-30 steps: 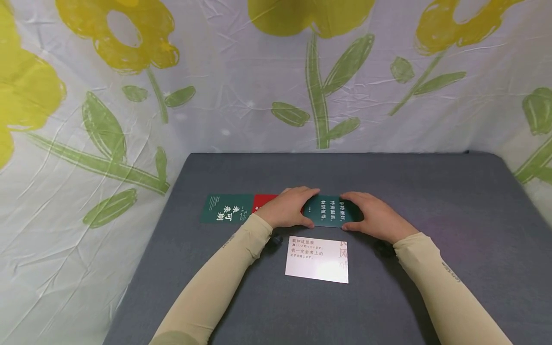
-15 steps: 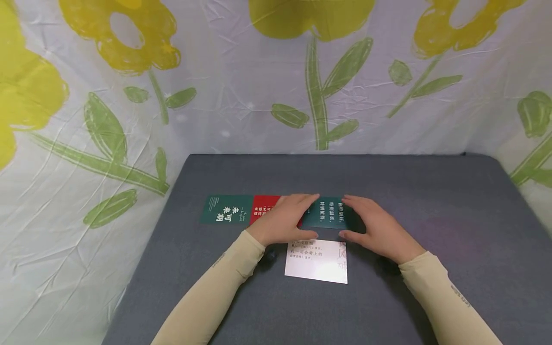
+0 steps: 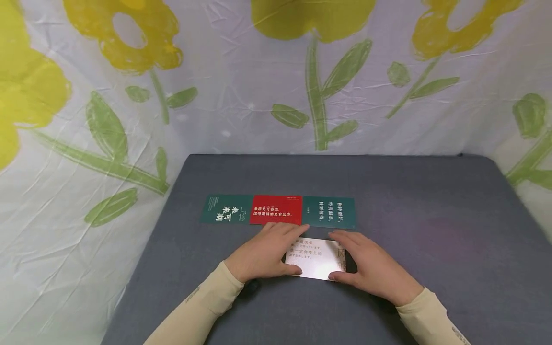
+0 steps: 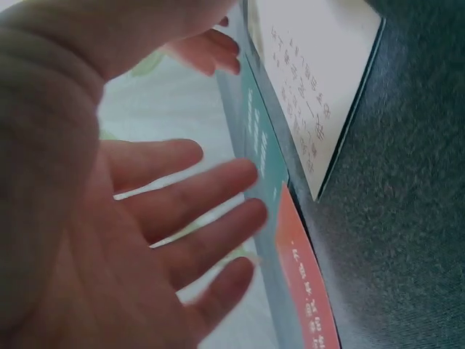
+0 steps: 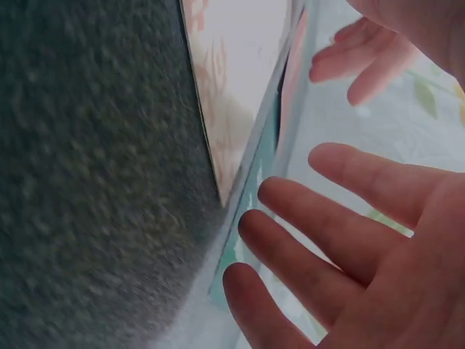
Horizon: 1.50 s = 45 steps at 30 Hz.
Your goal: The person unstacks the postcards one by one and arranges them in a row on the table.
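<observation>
From the head camera, I see a gray table (image 3: 409, 191) with a shiny pale card (image 3: 316, 266) lying flat on it, with writing on top. The left hand (image 3: 269, 251) is at its left side and the right hand (image 3: 371, 263) at its right. I can't tell from here if they touch it. Behind it, side by side, are a green card (image 3: 224, 209), a red card (image 3: 276, 208) and another green card (image 3: 329, 213). A cloth (image 3: 224, 72) with big yellow flowers hangs at the back.

From the left wrist, the four fingers are straight and spread apart, and the pale card shows past them, with a gap between.

From the right wrist, those fingers are straight and apart too, near the pale card's corner.
</observation>
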Each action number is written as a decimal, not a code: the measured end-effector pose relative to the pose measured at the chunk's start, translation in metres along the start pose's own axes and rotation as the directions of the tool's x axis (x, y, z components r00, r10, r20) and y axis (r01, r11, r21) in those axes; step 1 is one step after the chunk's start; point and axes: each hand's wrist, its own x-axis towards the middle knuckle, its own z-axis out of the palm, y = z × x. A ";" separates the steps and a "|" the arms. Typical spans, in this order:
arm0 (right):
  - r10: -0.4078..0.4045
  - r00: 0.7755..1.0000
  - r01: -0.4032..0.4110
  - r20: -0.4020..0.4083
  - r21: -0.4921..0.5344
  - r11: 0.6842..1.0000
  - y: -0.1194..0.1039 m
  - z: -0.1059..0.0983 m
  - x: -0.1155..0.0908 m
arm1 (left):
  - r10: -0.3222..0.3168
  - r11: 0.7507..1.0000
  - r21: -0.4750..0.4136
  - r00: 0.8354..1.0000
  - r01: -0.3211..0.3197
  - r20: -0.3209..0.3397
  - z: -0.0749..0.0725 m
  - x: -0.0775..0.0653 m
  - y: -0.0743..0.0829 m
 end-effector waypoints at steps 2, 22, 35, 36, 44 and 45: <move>0.012 1.000 -0.012 0.011 0.010 1.000 -0.001 0.004 -0.001 | -0.007 1.000 0.002 1.000 0.007 0.013 0.001 -0.003 0.001; 0.019 0.999 -0.018 0.031 -0.043 0.999 -0.011 0.012 -0.002 | -0.032 0.998 0.057 0.998 0.029 0.058 0.011 -0.004 0.003; -0.008 1.000 0.007 -0.013 -0.063 0.998 -0.007 0.016 0.000 | -0.032 0.997 0.073 0.998 0.028 0.060 0.011 -0.002 0.000; -0.007 1.000 0.006 -0.014 -0.062 0.998 -0.006 0.016 0.000 | -0.029 0.997 0.073 0.998 0.024 0.058 0.011 -0.002 0.000; 0.010 1.000 -0.010 0.000 -0.061 0.998 -0.006 0.016 0.000 | -0.022 0.997 0.075 0.998 0.017 0.058 0.011 -0.003 0.000; 0.013 1.000 -0.013 0.002 -0.060 0.998 -0.006 0.016 0.000 | -0.021 0.997 0.076 0.998 0.017 0.060 0.011 -0.002 -0.001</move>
